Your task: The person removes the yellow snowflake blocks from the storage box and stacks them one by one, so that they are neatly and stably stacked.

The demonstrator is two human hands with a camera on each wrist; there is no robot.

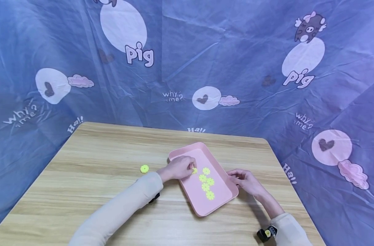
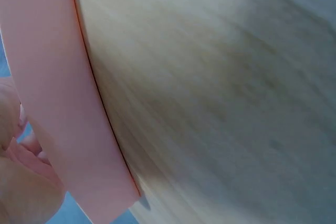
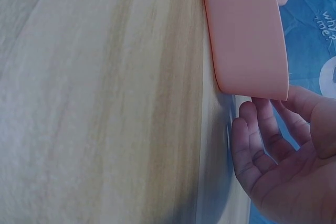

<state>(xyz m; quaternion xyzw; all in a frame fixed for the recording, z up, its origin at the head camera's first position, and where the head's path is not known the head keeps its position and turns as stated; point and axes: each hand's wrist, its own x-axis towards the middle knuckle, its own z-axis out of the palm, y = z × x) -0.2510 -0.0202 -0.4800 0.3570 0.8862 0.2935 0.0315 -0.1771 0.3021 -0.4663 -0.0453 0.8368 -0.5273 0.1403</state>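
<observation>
A pink rectangular tray (image 1: 191, 194) stands slantwise on the wooden table. Several small yellow scalloped discs with centre holes lie in it, among them one disc (image 1: 210, 195) near its front end. Reaching over the tray's left wall, my left hand (image 1: 182, 166) pinches another yellow disc (image 1: 194, 170) inside the tray. In the left wrist view the tray wall partly covers that hand and the disc is hidden. At the tray's right edge, my right hand (image 1: 246, 181) holds the rim with thumb and fingertips; the right wrist view shows its bent fingers (image 3: 268, 135) by the outer wall.
One loose yellow disc (image 1: 144, 168) lies on the wooden table (image 1: 113, 147), left of the tray and near the left forearm. Behind the table hangs a blue printed cloth (image 1: 181, 68), which also runs down both sides. A black device (image 1: 267, 233) is strapped at the right wrist.
</observation>
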